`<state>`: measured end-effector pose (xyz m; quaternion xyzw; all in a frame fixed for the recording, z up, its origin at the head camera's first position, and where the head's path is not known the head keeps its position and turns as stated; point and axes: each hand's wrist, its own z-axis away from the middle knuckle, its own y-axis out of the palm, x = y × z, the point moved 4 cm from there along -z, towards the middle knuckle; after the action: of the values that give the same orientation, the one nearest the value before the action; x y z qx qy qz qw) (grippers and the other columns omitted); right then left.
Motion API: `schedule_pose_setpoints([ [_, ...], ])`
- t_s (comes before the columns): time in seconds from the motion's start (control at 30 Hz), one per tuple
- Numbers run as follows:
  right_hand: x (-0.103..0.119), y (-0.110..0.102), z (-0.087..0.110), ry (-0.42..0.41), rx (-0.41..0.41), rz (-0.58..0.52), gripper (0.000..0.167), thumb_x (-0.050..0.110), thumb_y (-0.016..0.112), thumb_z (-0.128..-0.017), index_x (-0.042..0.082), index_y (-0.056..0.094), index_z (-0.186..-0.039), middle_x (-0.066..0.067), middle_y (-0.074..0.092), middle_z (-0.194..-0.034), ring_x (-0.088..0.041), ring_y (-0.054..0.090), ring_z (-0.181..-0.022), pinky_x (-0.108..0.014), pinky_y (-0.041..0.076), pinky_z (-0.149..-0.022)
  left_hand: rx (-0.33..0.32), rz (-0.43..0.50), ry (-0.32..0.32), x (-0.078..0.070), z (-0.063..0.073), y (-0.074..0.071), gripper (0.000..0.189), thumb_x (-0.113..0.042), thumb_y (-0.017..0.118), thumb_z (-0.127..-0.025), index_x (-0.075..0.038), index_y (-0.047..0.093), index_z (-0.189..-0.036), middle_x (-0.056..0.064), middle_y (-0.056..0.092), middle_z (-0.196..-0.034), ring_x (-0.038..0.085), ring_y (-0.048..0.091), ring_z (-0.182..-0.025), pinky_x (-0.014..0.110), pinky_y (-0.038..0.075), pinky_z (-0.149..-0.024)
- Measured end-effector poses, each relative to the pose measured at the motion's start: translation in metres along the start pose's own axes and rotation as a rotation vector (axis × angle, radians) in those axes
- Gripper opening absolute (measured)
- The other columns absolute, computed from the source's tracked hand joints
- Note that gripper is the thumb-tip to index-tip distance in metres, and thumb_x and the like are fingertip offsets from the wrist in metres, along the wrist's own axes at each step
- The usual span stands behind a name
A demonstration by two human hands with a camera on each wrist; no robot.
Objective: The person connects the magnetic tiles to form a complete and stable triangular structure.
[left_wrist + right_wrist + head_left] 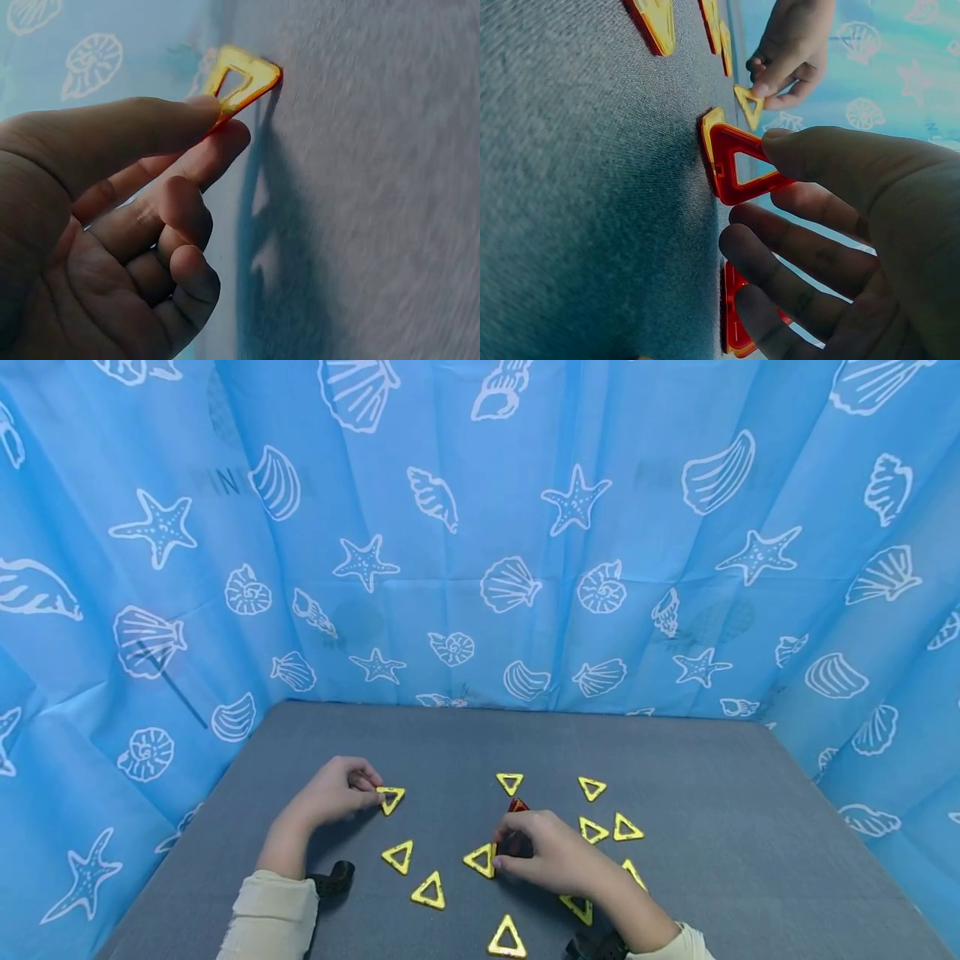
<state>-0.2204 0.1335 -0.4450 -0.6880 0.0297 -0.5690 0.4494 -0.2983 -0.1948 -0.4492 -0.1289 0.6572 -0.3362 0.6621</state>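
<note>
My left hand (pixel 341 793) pinches a yellow triangular magnetic tile (pixel 396 792) by one corner between thumb and forefinger. In the left wrist view that tile (pixel 259 75) shows an orange-red rim and is tilted, close to the table surface. With thumb and forefinger, my right hand (pixel 547 852) pinches a red triangular tile (pixel 731 191), which stands on edge against a yellow tile (pixel 712 120) lying on the table. Another red tile (pixel 519 805) is just beyond the right hand, partly hidden by it. My right hand's other fingers are loosely bent.
Several yellow triangular tiles lie scattered on the grey table (pixel 697 793), among them one near the front (pixel 507 937) and one at the back right (pixel 592 788). Some lie partly under the right forearm. A blue curtain (pixel 465 527) with white shells surrounds the table.
</note>
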Motion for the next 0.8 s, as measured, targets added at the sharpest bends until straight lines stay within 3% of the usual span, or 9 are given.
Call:
schedule_pose_setpoints([
  [0.4,0.001,-0.001,0.001,-0.002,0.0,-0.001,0.016,0.026,0.079,-0.098,0.016,0.075,-0.109,0.01,0.073,-0.099,-0.005,0.069,-0.084,-0.026,0.056,-0.075,0.115,0.015,0.111,-0.022,-0.009,0.028,0.015,-0.011,0.08,-0.093,-0.003,0.072,-0.103,0.006,0.072,-0.09,0.017,0.064,-0.076,0.035,0.054,-0.062],
  [0.8,0.001,0.0,0.0,-0.007,-0.003,0.007,0.017,0.026,0.079,-0.098,0.015,0.075,-0.11,0.01,0.073,-0.099,-0.004,0.07,-0.084,-0.026,0.057,-0.075,0.219,0.017,0.165,-0.05,-0.009,0.06,0.009,-0.01,0.079,-0.095,-0.007,0.072,-0.101,0.004,0.072,-0.091,0.016,0.065,-0.079,0.031,0.054,-0.065],
])
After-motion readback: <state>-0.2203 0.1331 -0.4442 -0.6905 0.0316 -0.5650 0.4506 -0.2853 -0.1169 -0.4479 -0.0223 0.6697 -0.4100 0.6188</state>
